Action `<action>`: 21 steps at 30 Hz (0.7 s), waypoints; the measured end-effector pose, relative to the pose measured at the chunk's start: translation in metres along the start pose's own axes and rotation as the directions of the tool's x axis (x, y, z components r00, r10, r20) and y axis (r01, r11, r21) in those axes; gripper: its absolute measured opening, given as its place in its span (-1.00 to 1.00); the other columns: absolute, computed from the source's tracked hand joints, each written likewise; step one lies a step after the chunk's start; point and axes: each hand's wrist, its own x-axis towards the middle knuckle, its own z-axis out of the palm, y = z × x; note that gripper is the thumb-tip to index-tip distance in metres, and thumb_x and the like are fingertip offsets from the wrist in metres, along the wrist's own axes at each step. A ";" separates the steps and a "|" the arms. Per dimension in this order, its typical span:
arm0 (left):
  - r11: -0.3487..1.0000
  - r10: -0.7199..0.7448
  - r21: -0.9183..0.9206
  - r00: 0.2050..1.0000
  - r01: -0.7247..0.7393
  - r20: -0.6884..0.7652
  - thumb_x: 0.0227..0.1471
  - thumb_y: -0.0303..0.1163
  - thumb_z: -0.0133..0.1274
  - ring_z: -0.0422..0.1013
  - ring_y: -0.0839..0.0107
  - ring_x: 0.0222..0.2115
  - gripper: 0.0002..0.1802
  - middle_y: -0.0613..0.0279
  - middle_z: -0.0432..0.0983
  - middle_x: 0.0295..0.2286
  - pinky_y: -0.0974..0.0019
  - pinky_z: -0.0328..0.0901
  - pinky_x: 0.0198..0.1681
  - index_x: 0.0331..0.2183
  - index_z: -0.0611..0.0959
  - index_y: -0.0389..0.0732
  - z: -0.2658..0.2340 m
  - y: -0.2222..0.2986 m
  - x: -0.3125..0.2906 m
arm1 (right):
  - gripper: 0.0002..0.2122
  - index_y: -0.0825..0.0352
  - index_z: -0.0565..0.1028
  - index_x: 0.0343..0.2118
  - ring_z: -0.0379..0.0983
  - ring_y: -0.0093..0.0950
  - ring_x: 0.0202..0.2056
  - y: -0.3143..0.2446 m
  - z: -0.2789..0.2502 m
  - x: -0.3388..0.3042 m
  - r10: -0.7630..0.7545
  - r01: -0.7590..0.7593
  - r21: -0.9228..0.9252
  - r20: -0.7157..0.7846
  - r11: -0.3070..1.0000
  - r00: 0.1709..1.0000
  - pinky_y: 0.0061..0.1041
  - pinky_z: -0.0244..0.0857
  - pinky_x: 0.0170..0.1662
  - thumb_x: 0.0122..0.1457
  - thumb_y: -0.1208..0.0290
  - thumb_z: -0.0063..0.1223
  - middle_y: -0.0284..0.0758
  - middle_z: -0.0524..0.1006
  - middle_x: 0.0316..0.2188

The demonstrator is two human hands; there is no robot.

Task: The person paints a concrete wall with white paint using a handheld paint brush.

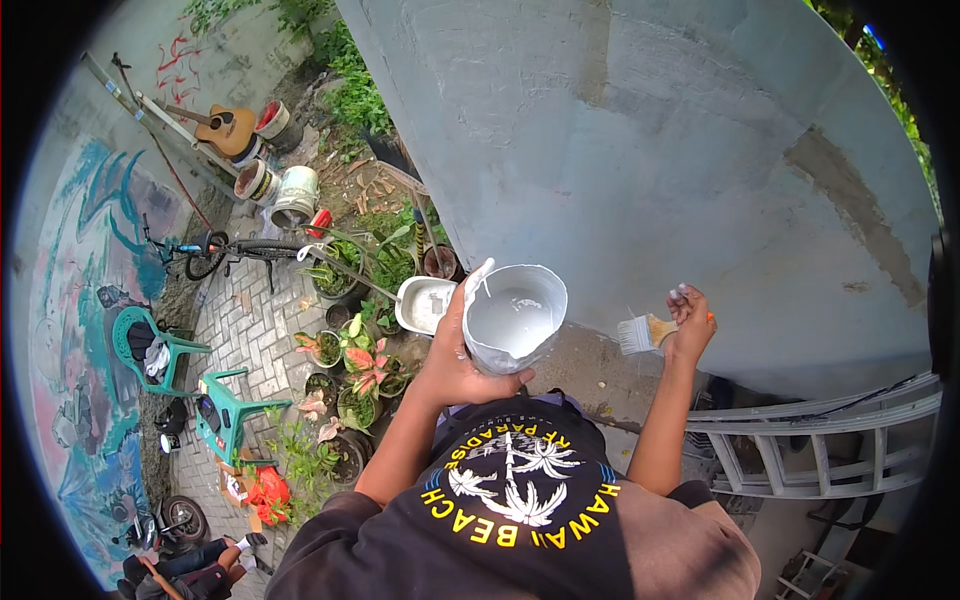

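Observation:
My left hand point(462, 350) is wrapped round a cut-down container of white paint point(515, 318), with the thumb side and fingers along its wall. White paint coats the inside, and some is smeared on my fingers. On the right, my right hand point(688, 325) grips a paintbrush point(655, 332) by its wooden handle. The pale bristles point left, toward the container but apart from it. Ahead rises a grey wall point(680, 180) with bare, rougher patches at its top and right.
A metal ladder point(820, 460) lies at the right by the wall's foot. Potted plants point(365, 365) and a white long-handled scoop point(425, 303) are at the left. Farther left are a bicycle point(240, 248), green plastic chairs point(235, 410), buckets point(297, 190), a guitar point(228, 130) and a seated person point(195, 570).

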 end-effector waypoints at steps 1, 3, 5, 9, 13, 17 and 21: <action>1.000 -0.002 0.007 1.000 0.002 -0.008 -0.40 -0.23 0.51 0.39 0.20 0.17 0.36 0.04 0.45 0.14 0.14 0.20 0.28 0.39 0.15 -0.31 0.000 -0.001 0.001 | -0.71 0.47 0.60 -0.41 0.45 -0.47 -0.51 0.002 -0.003 0.001 -0.005 0.005 -0.002 -0.009 1.000 1.000 -0.38 0.54 -0.13 0.37 0.41 -0.07 -0.20 0.59 -0.41; 0.999 -0.019 -0.047 1.000 0.019 -0.009 -0.40 -0.23 0.51 0.40 0.20 0.17 0.35 0.04 0.45 0.13 0.14 0.20 0.27 0.38 0.16 -0.32 0.002 -0.007 0.001 | -0.62 0.34 0.42 -0.56 0.45 -0.47 -0.52 0.010 -0.009 0.003 0.049 -0.065 0.113 0.138 0.991 0.989 -0.32 0.54 -0.09 0.43 0.28 -0.06 -0.26 0.53 -0.49; 0.995 -0.042 -0.094 0.999 0.041 -0.015 -0.41 -0.24 0.50 0.40 0.21 0.16 0.35 0.04 0.46 0.12 0.14 0.20 0.27 0.38 0.16 -0.32 0.002 -0.011 0.000 | -0.62 0.27 0.30 -0.53 0.37 -0.49 -0.55 0.001 0.006 -0.007 0.107 -0.118 0.102 0.110 0.988 0.988 -0.30 0.51 -0.18 0.47 0.22 -0.07 -0.35 0.39 -0.57; 0.996 -0.036 -0.077 0.999 0.036 -0.001 -0.41 -0.27 0.50 0.41 0.22 0.15 0.34 0.04 0.46 0.12 0.14 0.22 0.26 0.37 0.16 -0.34 0.004 -0.013 0.006 | -0.76 0.27 0.38 -0.36 0.27 -0.51 -0.50 0.001 0.004 -0.006 0.137 -0.211 0.164 0.375 0.964 0.917 -0.36 0.39 -0.24 0.46 0.28 -0.07 -0.41 0.29 -0.52; 0.997 -0.024 -0.071 1.000 0.025 0.018 -0.41 -0.29 0.49 0.41 0.22 0.15 0.34 0.05 0.46 0.11 0.14 0.22 0.26 0.37 0.15 -0.34 0.004 -0.014 0.011 | -0.82 0.29 0.42 -0.29 0.29 -0.51 -0.43 -0.038 0.036 -0.030 0.025 -0.093 0.142 0.421 0.985 0.907 -0.42 0.32 -0.21 0.45 0.32 -0.04 -0.43 0.32 -0.45; 0.999 -0.015 -0.047 0.999 0.017 0.033 -0.40 -0.30 0.49 0.41 0.22 0.15 0.34 0.05 0.46 0.11 0.15 0.22 0.26 0.38 0.15 -0.32 0.005 -0.014 0.013 | -0.79 0.36 0.44 -0.29 0.35 -0.49 -0.39 -0.063 0.035 -0.022 -0.106 0.301 -0.316 0.511 0.899 0.853 -0.43 0.32 -0.20 0.45 0.32 -0.04 -0.43 0.40 -0.42; 0.998 -0.023 -0.056 0.999 0.024 0.024 -0.41 -0.29 0.49 0.40 0.23 0.16 0.35 0.05 0.45 0.12 0.16 0.22 0.27 0.38 0.14 -0.31 0.002 -0.010 0.012 | -0.74 0.41 0.48 -0.26 0.43 -0.49 -0.35 -0.064 0.017 -0.005 0.099 0.433 -0.745 0.550 0.508 0.829 -0.46 0.38 -0.20 0.45 0.27 0.01 -0.41 0.46 -0.42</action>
